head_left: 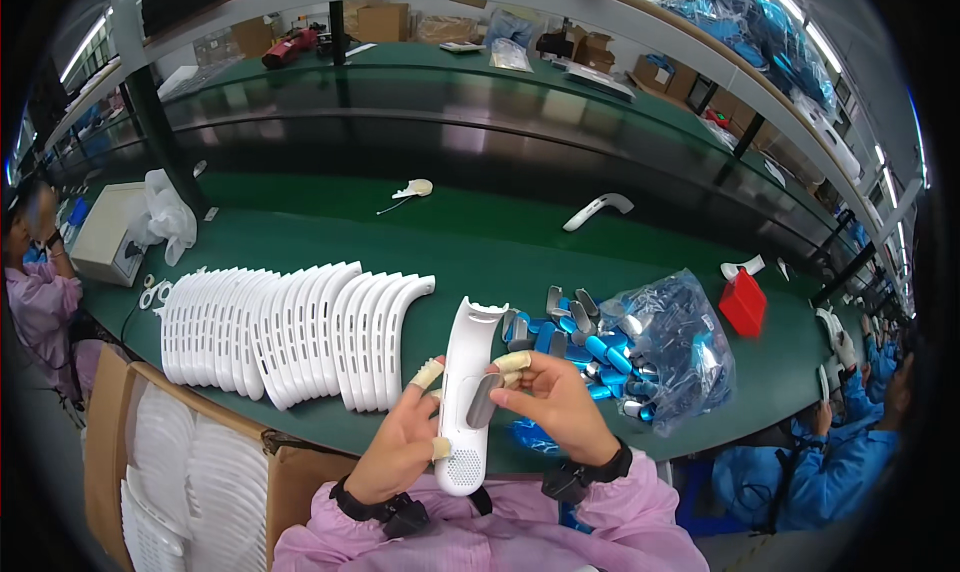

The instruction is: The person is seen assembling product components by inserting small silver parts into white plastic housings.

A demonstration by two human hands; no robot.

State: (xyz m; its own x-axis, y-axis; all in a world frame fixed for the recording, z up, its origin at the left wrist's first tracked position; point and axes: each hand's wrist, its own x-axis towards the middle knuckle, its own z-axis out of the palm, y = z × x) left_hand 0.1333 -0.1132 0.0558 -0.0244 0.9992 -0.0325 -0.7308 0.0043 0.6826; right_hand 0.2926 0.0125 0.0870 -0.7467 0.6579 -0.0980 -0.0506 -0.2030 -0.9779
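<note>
While the left hand [400, 452] grips the white shell [466, 402] just above the table [480, 242] edge, the right hand [555, 397] fingers pinch the grey insert [484, 400]; seat it squarely in the shell's slot.

Green workbench [480, 247] carries white curved shells [290, 337], blue-wrapped pieces [600, 352], red box [743, 303].

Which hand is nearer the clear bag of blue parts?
Right. The right hand sits just left of the bag, beside the spilled blue parts; the left hand is farther left, beyond the white casing.
</note>
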